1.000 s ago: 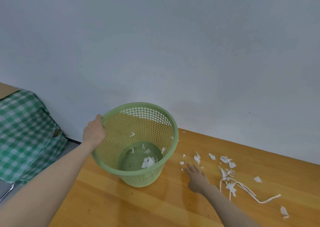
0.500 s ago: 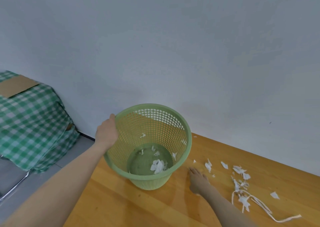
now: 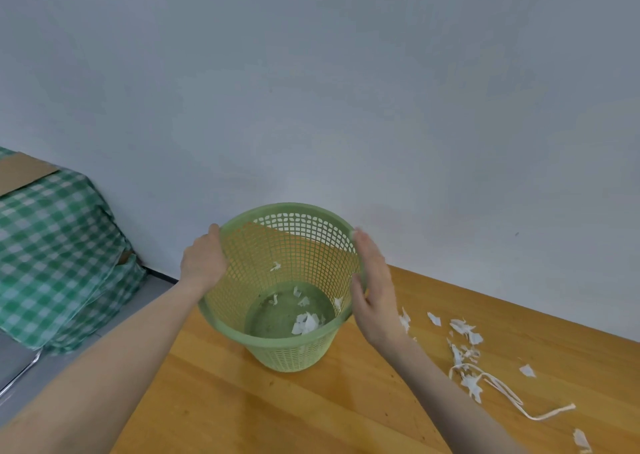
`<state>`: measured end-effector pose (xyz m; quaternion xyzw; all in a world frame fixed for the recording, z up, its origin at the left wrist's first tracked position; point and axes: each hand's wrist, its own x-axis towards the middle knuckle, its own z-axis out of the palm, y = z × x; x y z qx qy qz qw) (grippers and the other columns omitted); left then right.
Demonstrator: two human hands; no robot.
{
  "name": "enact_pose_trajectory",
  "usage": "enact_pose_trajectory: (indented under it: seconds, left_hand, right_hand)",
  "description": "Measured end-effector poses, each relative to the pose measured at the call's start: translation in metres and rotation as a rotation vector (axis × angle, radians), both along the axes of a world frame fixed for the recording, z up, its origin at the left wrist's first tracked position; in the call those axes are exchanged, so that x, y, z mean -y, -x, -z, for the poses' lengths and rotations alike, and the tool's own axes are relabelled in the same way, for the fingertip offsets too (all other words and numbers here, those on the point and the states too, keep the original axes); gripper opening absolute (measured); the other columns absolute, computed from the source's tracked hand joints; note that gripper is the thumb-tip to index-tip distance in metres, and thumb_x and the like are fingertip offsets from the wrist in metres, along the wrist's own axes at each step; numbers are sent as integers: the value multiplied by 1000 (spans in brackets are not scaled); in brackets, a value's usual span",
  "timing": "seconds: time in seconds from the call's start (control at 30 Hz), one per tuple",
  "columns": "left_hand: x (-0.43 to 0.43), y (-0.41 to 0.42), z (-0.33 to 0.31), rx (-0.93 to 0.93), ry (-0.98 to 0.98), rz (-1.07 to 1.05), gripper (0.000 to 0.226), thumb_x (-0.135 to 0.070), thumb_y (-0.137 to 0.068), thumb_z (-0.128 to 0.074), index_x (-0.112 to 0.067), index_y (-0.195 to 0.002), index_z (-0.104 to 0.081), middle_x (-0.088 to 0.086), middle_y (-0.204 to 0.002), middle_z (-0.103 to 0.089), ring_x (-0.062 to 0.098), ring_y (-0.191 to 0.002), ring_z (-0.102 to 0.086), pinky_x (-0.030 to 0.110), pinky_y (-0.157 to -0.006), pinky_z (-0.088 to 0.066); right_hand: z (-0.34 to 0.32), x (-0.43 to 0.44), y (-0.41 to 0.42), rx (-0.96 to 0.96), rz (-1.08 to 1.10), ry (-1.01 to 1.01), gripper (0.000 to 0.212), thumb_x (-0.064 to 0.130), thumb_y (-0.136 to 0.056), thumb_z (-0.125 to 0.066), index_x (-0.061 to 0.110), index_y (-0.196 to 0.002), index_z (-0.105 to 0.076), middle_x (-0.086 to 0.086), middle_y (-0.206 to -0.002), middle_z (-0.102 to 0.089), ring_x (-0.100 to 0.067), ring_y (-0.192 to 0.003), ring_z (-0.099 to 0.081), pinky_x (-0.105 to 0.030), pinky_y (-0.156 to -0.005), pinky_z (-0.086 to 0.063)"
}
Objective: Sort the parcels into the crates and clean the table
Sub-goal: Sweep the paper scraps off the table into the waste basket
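The wooden table [image 3: 311, 412] ran along a pale wall, with one green checked cloth [image 3: 59, 256] draped over something to its left. One green mesh basket [image 3: 277, 343] stood on the table's left end, between the two hands. The left hand [image 3: 202, 263] gripped its left rim with curled fingers. The right hand [image 3: 375, 294] lay flat against its right side, fingers straight. One long paper strip [image 3: 540, 415] and roughly a dozen white scraps [image 3: 464, 329] lay to the right, with several more scraps in the basket.
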<state>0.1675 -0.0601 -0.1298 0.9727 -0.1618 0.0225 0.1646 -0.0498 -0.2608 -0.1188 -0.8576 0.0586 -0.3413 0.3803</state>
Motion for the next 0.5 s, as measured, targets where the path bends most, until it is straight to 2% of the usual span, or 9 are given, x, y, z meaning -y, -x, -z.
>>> enact_pose_trajectory:
  seconds: [0.07,0.13,0.17,0.27,0.33,0.4,0.47,0.5]
  left_hand:
    - [-1,2,-1,4,-5,10,24,3,-78,-46,-8,-96,-34,13,-76,-49,38,-74,-54,37,-57,-36]
    - [0,3,-1,5,-9,15,25,4,-78,-46,-8,-97,-35,11,-74,-48,36,-71,-53,36,-55,-36]
    - [0,3,-1,5,-10,17,26,4,-78,-47,-8,-97,-34,11,-74,-48,35,-70,-52,36,-55,-36]
    - [0,3,-2,9,-8,20,26,3,-78,-48,-8,-97,-34,12,-75,-49,35,-71,-52,36,-56,-36]
    - [-1,2,-1,7,-12,18,27,2,-78,-49,-8,-99,-34,13,-77,-50,36,-73,-53,37,-57,-36]
    - [-1,2,0,7,-6,18,27,2,-79,-49,-7,-101,-35,13,-78,-50,37,-74,-54,37,-57,-37]
    - [1,3,1,11,6,17,27,3,-78,-47,-6,-101,-36,12,-77,-49,37,-74,-54,37,-57,-37]
    - [1,3,1,8,9,12,26,3,-78,-46,-6,-101,-36,12,-77,-49,37,-75,-54,36,-57,-37]
  right_hand:
    - [6,-4,-5,-69,-61,134,54,17,-96,-31,24,-148,-20,17,-143,-40,-9,-145,-17,-27,-118,-12]
    - [19,-3,-9,-91,-45,150,54,20,-98,-31,18,-150,-15,15,-132,-55,-12,-144,-23,-33,-119,-13]
    - [22,-3,-9,-95,-22,124,55,21,-98,-32,15,-150,-16,15,-131,-55,-11,-144,-23,-33,-119,-13]
    - [23,2,-8,-154,25,46,55,24,-97,-33,20,-150,-21,19,-148,-27,-2,-145,-5,-30,-119,-10]
    - [28,10,-5,-158,37,28,53,33,-97,-29,26,-149,-19,18,-155,-14,1,-145,0,-21,-117,-5]
    - [40,24,-2,-158,107,-39,57,44,-96,-24,26,-150,-19,14,-157,-13,2,-144,-4,-16,-116,-5]
    - [62,42,5,-230,227,-151,61,50,-96,-21,22,-151,-20,9,-157,-15,-1,-143,-9,-23,-117,-10]
    - [76,51,9,-324,293,-173,60,48,-99,-23,19,-151,-19,4,-158,-15,-6,-144,-10,-29,-118,-12]
